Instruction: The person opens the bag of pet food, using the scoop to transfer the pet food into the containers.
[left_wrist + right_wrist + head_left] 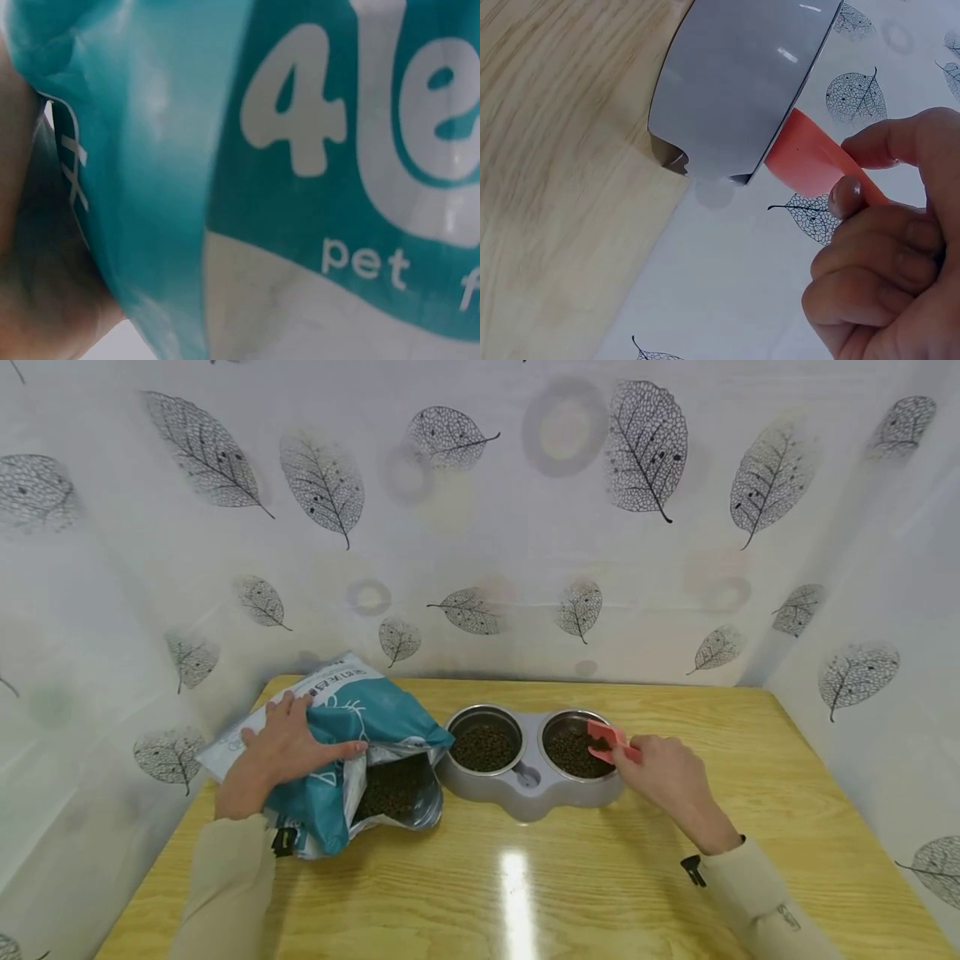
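In the head view, my left hand (279, 745) rests on the teal and white pet food bag (393, 703) with its fingers spread and its thumb stretched out near the opening. The bag lies on its side, its mouth facing me, and brown kibble (392, 787) shows inside. My right hand (671, 778) grips the handle of a red scoop (606, 732) over the right bowl (555, 770). A few dark pellets are visible in the scoop. Thumb and forefinger pinch the scoop's handle in the right wrist view, where the grey feeder (735, 82) hides the scoop's tip.
The grey double feeder stands mid-table, its left bowl (459, 762) also holding kibble. Beneath everything is a wooden table (480, 893). A pale curtain (510, 535) with a leaf print hangs behind the table and along both sides.
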Demonstrator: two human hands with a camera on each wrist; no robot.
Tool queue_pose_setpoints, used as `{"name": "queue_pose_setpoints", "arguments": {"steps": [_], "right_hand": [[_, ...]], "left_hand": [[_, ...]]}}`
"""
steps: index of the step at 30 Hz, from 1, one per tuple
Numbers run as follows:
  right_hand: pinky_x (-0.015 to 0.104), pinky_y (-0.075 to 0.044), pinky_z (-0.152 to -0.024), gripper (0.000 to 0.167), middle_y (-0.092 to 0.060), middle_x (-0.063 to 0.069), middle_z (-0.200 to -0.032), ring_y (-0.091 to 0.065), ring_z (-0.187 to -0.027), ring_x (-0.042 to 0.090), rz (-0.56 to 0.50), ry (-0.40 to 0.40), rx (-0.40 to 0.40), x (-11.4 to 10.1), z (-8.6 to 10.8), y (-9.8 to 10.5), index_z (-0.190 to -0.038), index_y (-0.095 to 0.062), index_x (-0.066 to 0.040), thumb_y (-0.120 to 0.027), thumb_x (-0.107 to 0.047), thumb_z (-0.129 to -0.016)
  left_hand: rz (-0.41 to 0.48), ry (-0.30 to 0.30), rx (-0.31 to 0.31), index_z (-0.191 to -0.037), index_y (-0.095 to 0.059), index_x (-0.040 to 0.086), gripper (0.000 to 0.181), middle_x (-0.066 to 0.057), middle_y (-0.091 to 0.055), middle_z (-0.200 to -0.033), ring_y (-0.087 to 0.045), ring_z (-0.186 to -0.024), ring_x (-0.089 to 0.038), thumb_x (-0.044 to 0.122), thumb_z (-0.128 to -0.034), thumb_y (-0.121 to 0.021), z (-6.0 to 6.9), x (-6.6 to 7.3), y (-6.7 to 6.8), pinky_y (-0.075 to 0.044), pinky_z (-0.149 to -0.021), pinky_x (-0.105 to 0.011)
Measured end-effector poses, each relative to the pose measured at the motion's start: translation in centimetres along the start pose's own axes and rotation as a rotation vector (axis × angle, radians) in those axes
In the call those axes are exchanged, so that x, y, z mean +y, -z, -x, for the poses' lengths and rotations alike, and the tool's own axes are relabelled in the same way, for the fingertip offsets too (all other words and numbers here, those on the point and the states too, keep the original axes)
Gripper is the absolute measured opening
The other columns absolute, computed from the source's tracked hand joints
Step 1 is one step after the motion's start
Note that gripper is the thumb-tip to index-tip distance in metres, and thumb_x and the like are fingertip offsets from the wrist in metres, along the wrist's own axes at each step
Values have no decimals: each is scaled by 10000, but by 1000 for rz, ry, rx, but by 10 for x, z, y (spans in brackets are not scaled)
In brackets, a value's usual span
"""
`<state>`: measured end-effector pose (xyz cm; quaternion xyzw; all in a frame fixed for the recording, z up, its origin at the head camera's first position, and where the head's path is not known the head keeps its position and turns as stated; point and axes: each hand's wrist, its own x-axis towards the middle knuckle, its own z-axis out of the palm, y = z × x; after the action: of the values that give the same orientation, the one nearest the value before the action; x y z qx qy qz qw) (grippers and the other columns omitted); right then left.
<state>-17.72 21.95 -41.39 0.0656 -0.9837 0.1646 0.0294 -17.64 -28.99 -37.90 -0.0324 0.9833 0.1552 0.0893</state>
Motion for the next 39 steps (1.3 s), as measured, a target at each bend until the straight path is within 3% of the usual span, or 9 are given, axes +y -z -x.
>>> {"name": "queue_pose_setpoints", "arguments": {"steps": [11,17,19,21,25,28,32,36,39], "right_hand": [[263,-228,-401,344,-326,-40,-507,-342,-448,142,109,122,145,-7,8,-8,-641,-514,-143,-618,-293,-932],[276,-212,-383,349,-301,-25,-473,-311,-412,163,183,197,326,-5,12,-9,-604,-453,-137,-656,-243,-868],[271,-195,-393,356,-273,-39,-478,-281,-416,148,159,196,339,-6,12,-8,-602,-442,-137,-641,-236,-880],[263,-196,-422,379,-253,-56,-507,-259,-447,125,64,155,277,-9,12,-6,-609,-418,-142,-599,-247,-924],[255,-243,-484,472,-267,-70,-549,-256,-485,93,-238,42,51,-21,16,-1,-633,-384,-144,-530,-339,-1038],[250,-288,-497,500,-330,-71,-554,-286,-478,76,-444,42,-81,-32,21,-2,-662,-465,-95,-520,-380,-1069],[233,-292,-449,532,-359,-65,-546,-299,-447,51,-647,119,-246,-52,26,-10,-722,-536,15,-462,-351,-1101],[226,-311,-434,559,-362,-66,-540,-326,-438,49,-709,178,-377,-75,30,-21,-697,-497,-16,-394,-365,-1121],[221,-324,-463,512,-385,-77,-557,-339,-469,37,-665,223,-389,-91,32,-30,-672,-480,-103,-397,-340,-1118]], "left_hand": [[2,1,-2,-1601,-136,-81,1369,-410,-97,-1615,-73,-1470,-646,873,-748,-621,1,0,1,-125,-1007,-908],[-1,4,-1,-1599,-134,-86,1375,-411,-103,-1613,-81,-1469,-641,877,-745,-619,1,1,1,-129,-1008,-908],[-2,4,3,-1599,-137,-85,1375,-410,-107,-1612,-87,-1469,-637,878,-744,-619,1,1,2,-131,-1007,-908],[-2,3,6,-1600,-138,-83,1375,-409,-106,-1613,-86,-1469,-637,879,-743,-620,0,0,2,-130,-1007,-907],[1,3,2,-1604,-130,-76,1376,-406,-90,-1620,-70,-1472,-641,880,-744,-618,0,0,1,-122,-1012,-906],[3,3,-1,-1605,-128,-76,1376,-406,-86,-1622,-66,-1473,-642,879,-744,-620,0,0,0,-121,-1013,-905],[4,3,0,-1603,-133,-78,1375,-407,-94,-1618,-75,-1471,-638,876,-744,-624,0,0,0,-126,-1010,-905],[2,5,-3,-1603,-132,-79,1376,-408,-92,-1618,-73,-1472,-638,877,-744,-622,0,0,0,-123,-1009,-907],[4,3,-3,-1602,-133,-81,1375,-408,-95,-1617,-74,-1472,-638,875,-744,-625,0,0,0,-122,-1007,-908]]}}
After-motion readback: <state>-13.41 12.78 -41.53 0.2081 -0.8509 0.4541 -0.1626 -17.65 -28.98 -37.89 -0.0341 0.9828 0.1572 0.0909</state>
